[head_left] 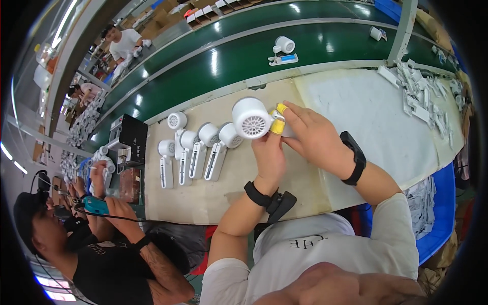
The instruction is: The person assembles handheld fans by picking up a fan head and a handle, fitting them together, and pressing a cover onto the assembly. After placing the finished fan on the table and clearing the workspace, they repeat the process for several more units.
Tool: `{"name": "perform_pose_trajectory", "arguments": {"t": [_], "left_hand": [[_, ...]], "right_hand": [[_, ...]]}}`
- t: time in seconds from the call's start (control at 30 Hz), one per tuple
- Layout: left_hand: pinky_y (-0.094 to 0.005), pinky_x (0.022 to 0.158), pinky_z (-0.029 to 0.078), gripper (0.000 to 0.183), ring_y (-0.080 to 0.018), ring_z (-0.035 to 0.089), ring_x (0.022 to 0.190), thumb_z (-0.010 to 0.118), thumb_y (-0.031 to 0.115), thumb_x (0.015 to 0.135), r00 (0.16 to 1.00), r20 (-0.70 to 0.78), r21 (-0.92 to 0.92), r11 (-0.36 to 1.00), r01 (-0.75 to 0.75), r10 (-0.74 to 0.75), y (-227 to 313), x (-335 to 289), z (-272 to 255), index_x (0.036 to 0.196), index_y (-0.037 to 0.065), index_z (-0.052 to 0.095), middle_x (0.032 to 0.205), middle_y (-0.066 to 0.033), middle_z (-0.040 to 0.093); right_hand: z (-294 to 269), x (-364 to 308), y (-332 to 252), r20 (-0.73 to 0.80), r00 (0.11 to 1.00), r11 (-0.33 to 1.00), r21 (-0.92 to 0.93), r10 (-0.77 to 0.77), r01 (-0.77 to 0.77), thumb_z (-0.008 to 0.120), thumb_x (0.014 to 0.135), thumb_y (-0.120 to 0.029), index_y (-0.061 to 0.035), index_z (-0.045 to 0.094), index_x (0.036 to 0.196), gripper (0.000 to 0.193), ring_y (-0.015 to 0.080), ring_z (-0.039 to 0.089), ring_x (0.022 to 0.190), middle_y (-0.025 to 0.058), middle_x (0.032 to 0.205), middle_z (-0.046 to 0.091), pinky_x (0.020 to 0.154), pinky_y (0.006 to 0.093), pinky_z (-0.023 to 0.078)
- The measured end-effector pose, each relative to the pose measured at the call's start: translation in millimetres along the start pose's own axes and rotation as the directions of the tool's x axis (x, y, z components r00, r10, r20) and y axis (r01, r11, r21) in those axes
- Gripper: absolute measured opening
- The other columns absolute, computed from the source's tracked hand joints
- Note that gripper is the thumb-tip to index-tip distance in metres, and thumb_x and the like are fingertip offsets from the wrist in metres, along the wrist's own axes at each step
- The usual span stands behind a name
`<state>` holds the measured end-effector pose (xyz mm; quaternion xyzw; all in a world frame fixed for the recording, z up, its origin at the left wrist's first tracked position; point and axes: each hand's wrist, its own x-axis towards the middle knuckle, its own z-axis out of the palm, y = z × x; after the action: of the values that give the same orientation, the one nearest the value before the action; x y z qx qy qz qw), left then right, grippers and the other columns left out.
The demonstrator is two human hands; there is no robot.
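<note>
A white handheld fan with a round grille on its drum-shaped head is held above the table in front of me. My left hand is closed around it just below the head, its yellow-wrapped thumb pressed at the neck. From the right, my right hand is closed on the same neck, with yellow wrapping on its index fingertip. The handle is mostly hidden behind my hands. To the left of them lies a group of several similar white fans, with long slots along their handles.
Beyond the table runs a green conveyor belt, carrying a fan part with a blue battery. White plastic pieces are heaped at right, above a blue bin. At left are a black box-shaped device and a co-worker holding a teal tool.
</note>
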<state>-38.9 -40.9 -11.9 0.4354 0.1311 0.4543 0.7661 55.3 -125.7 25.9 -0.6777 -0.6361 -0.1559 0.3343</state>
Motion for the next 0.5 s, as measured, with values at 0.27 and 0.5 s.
{"name": "perform_pose_trajectory", "arguments": {"t": [0.27,0.5], "left_hand": [[-0.0407,0.093,0.044,0.035,-0.0288,0.054,0.108,0.059,0.005,0.085,0.986,0.141,-0.201,0.978,-0.059,0.089,25.0,-29.7,6.9,0.117,-0.002,0.048,0.116,-0.0177,0.055],[-0.0429,0.092,0.045,0.035,-0.0296,0.058,0.102,0.06,0.012,0.085,0.963,0.21,-0.318,0.943,-0.097,0.17,55.9,-63.6,30.7,0.116,0.0,0.05,0.11,-0.0166,0.059]], "right_hand": [[-43.3,-28.5,-0.5,0.548,0.775,0.357,0.688,0.316,-0.632,0.063,0.082,-0.018,0.0002,0.054,0.109,0.033,0.0148,0.06,0.081,0.0068,0.092,0.061,0.072,0.0257,0.046],[-61.2,-59.7,-38.4,0.102,0.938,0.68,0.663,0.331,-0.312,0.067,0.078,-0.026,0.0008,0.058,0.088,0.03,0.011,0.055,0.057,0.0045,0.066,0.059,0.053,0.0245,0.043]]}}
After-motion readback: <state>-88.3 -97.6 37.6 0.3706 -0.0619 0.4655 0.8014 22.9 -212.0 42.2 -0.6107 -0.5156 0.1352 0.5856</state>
